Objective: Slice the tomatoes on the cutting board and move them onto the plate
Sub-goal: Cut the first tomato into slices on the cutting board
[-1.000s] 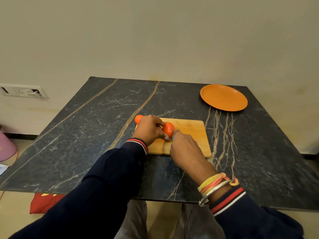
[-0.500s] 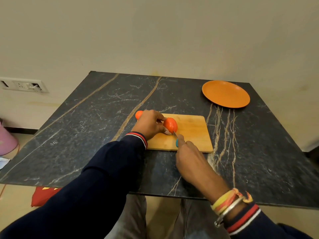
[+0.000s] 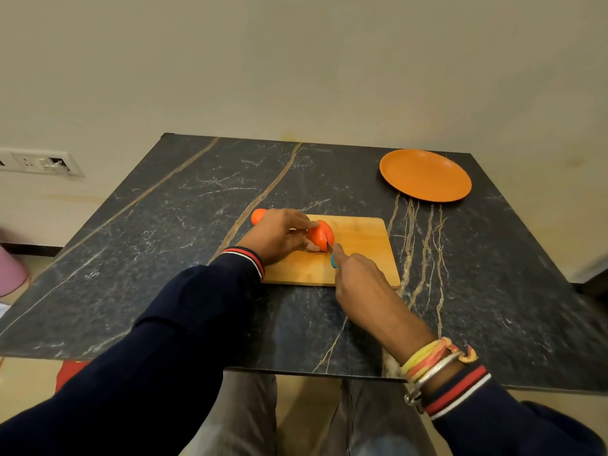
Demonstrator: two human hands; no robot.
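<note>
One tomato [image 3: 324, 233] on board [image 3: 362, 245], L grip [image 3: 276, 236] pinching it, R grip [image 3: 360, 278] round knife [image 3: 334, 261]

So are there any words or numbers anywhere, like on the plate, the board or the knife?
No text can be read anywhere in this picture.
Plate: plain orange, nothing written.
Cutting board: bare wood, no print.
Knife: the teal handle is mostly hidden in the right hand; no label shows.
Wall socket panel: any marks are too small to read.
</note>
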